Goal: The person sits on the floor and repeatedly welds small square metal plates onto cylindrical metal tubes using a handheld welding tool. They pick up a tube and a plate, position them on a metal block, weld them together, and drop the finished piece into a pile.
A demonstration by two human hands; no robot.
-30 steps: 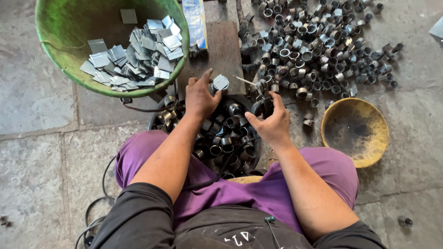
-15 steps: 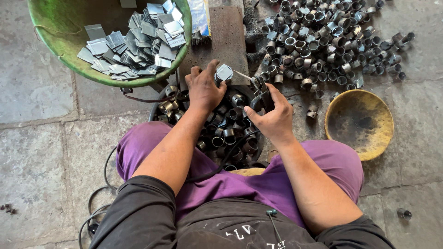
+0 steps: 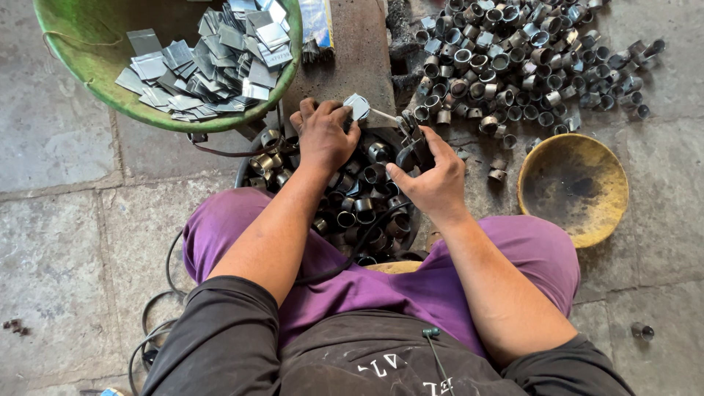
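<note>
While the left hand pinches a small metal piece above the pan of rings, the right hand, now drawn nearer than a second ago, closes on a dark tool (tip meeting the piece); joining appears under way beside the green basin.

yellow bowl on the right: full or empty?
Empty: the yellow bowl shows only its bare, dark-stained inside; loose metal rings lie outside it.

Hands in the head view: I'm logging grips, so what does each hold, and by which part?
The left hand pinches a small metal piece by its edge. The right hand grips a dark tool by its handle.
</note>
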